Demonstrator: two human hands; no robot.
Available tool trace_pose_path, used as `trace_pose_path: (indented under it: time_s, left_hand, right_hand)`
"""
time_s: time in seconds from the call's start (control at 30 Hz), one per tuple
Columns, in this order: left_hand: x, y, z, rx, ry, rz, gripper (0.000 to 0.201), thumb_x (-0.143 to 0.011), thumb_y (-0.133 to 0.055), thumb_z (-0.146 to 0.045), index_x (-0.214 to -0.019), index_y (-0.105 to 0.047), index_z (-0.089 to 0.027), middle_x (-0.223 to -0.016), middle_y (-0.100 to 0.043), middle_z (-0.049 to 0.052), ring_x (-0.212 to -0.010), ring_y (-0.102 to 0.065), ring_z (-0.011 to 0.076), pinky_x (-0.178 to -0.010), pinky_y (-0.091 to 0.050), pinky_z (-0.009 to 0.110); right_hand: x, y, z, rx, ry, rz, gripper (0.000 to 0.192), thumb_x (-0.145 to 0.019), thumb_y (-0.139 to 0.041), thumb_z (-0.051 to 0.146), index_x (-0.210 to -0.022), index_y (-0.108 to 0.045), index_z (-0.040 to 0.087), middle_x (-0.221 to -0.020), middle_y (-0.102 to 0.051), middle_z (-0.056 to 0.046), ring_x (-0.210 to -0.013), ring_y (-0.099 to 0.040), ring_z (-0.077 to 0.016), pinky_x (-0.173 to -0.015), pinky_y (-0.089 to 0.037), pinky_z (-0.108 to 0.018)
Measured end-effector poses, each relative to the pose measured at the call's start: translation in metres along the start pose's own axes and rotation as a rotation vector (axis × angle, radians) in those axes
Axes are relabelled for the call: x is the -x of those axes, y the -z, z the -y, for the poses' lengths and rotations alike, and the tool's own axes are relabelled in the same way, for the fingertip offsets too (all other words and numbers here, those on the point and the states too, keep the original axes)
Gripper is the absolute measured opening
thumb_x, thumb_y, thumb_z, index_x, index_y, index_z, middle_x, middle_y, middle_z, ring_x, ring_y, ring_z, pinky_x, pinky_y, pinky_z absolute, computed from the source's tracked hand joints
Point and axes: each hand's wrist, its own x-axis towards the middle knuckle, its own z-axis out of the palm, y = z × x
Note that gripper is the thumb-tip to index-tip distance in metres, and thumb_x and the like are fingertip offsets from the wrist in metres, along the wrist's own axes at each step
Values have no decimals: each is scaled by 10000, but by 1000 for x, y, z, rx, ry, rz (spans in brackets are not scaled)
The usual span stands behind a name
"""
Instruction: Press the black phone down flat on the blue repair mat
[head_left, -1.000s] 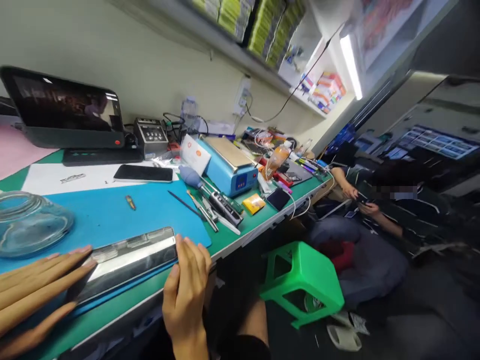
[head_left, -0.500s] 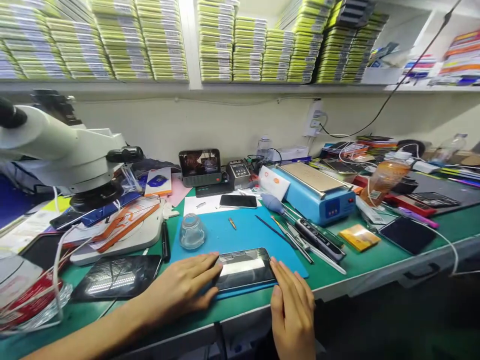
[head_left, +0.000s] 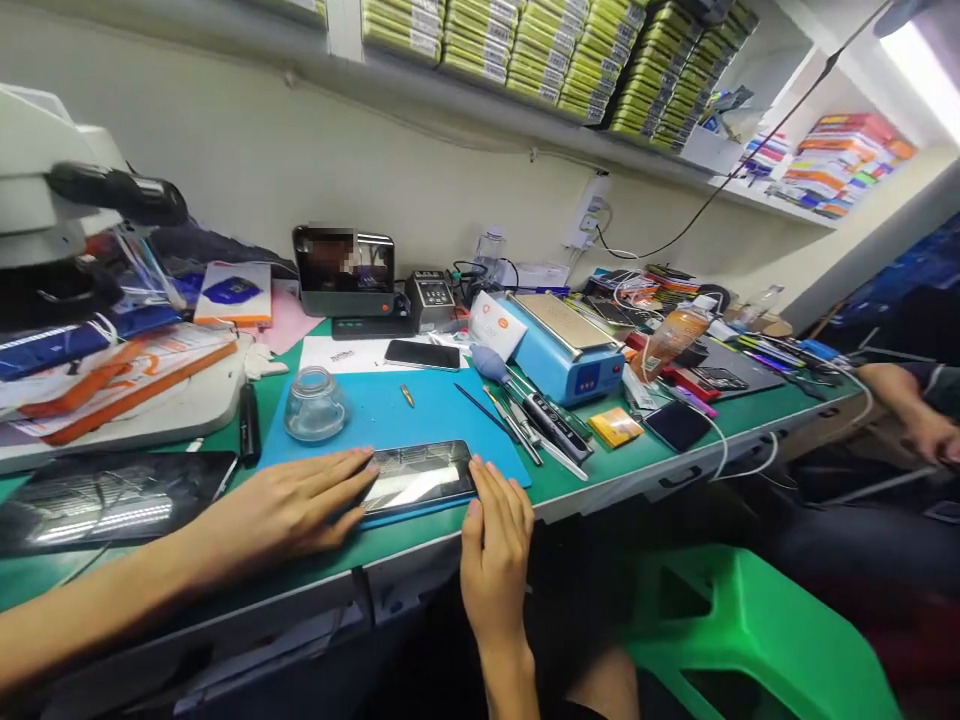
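A black phone [head_left: 420, 477] lies screen-up on a blue mat [head_left: 390, 415] at the front of the green bench. My left hand [head_left: 289, 510] lies flat on the mat, fingertips touching the phone's left end. My right hand [head_left: 495, 545] rests at the bench edge, fingertips against the phone's right end. Both hands have their fingers extended; neither grips anything. A small glass jar [head_left: 316, 404] stands on the mat behind my left hand. A tiny bit [head_left: 406, 395] lies mid-mat.
A dark tablet [head_left: 105, 500] lies left. A microscope [head_left: 67, 200] and its base are far left. Another phone [head_left: 422, 353], a blue heating unit [head_left: 570, 352], tools [head_left: 536, 425] and a yellow pad [head_left: 615, 426] sit behind. A green stool [head_left: 750, 640] and another person's arm [head_left: 911, 405] are right.
The view swung left and back toward the right. My hands have stayed at the two ends of the phone on the mat.
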Motion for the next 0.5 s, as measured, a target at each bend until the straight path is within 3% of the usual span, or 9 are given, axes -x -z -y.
trace_pose_path:
  time_s: [0.13,0.27,0.37,0.5]
  left_hand:
    - [5,-3,1,9,-17,-17,460,-1137,-457,-304,-1565,-515,-148,-1459,-667,76,-1256,-709,193,-1161,-525,284]
    - [-2,3,2,-22,-51,-46,581,-1147,-389,-327,-1694,-260,-182,-1392,-706,70,-1149,-758,209,-1009,-629,282]
    - [-5,6,2,-49,-72,-34,591,-1155,-362,-333,-1701,-208,-168,-1349,-727,81,-1114,-771,221,-939,-659,308]
    - [3,0,3,-33,-40,24,586,-1152,-423,-340,-1684,-264,-150,-1472,-647,99,-1213,-734,222,-1003,-636,360]
  right_hand:
    - [1,2,3,29,-29,15,445,-1127,-409,148,-1544,-553,208,-1509,-667,-66,-1458,-566,-197,-1272,-351,-444]
    - [3,1,4,31,-39,26,459,-1125,-417,150,-1563,-530,226,-1511,-665,-57,-1467,-562,-198,-1269,-375,-453]
    - [4,0,4,25,-61,31,473,-1127,-412,148,-1582,-509,238,-1526,-654,-54,-1473,-557,-197,-1278,-370,-461]
    - [2,0,3,14,-49,21,486,-1121,-416,142,-1593,-494,235,-1518,-660,-56,-1456,-574,-199,-1275,-384,-468]
